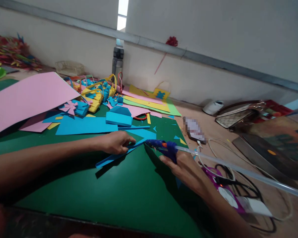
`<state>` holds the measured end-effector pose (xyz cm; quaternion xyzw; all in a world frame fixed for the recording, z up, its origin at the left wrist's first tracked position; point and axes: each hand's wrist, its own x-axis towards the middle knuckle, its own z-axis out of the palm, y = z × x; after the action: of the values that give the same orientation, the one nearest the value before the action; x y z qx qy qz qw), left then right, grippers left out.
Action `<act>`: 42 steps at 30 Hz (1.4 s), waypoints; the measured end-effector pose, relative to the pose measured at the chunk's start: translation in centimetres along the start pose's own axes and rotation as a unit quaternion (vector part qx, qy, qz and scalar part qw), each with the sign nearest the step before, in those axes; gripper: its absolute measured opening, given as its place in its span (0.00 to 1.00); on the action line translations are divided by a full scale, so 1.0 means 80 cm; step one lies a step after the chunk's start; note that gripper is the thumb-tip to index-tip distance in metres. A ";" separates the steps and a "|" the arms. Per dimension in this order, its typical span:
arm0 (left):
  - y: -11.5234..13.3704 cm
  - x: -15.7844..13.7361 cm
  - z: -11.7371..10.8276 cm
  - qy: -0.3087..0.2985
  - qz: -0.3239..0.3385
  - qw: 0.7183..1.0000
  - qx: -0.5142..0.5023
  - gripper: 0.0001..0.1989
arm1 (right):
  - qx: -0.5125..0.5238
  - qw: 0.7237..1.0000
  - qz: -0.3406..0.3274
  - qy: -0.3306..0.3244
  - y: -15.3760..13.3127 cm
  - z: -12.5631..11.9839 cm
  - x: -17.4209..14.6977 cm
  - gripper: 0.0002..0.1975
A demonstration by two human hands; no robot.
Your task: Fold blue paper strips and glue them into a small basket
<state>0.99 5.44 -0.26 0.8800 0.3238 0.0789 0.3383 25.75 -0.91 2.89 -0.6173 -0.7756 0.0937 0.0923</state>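
Here, glue gun [167, 147] at blue strip [109, 160].

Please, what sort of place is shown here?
Probably a paper-craft workspace: the right hand holds a pistol-shaped blue glue gun, with small yellow paper handbags and a large pink paper sheet nearby.

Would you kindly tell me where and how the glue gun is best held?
The glue gun is probably best gripped by its handle, behind the nozzle, coming from the right as the right hand does: the nozzle points left at the blue strip, and the clear stick juts out rightward.
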 end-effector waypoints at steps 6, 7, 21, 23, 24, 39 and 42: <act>0.004 0.000 0.000 0.005 0.008 1.000 0.024 0.20 | 0.011 0.999 -0.015 -0.048 -0.013 0.002 -0.007 0.16; 0.005 0.000 0.000 0.005 0.011 1.000 0.026 0.19 | 0.011 0.998 -0.016 -0.052 -0.016 0.002 -0.007 0.17; -0.001 0.001 0.003 0.026 0.034 0.998 0.052 0.18 | 0.029 0.996 -0.030 -0.078 -0.040 0.002 -0.011 0.12; 0.000 0.001 0.002 0.019 0.037 0.998 0.052 0.18 | 0.028 0.997 -0.022 -0.076 -0.042 0.002 -0.012 0.12; 0.001 0.000 0.001 0.017 0.038 0.998 0.051 0.18 | 0.025 0.997 -0.018 -0.073 -0.042 0.002 -0.012 0.12; 0.013 -0.001 -0.002 0.004 0.007 0.997 0.075 0.15 | -0.005 1.000 0.008 -0.005 -0.009 0.001 0.004 0.14; 0.009 -0.001 0.000 0.008 0.017 0.997 0.072 0.16 | -0.018 1.000 0.018 0.006 -0.006 -0.002 0.006 0.14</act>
<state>1.24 5.00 0.23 0.9070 0.3159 0.0679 0.2701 25.20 -0.53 3.17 -0.6331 -0.7656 0.0780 0.0838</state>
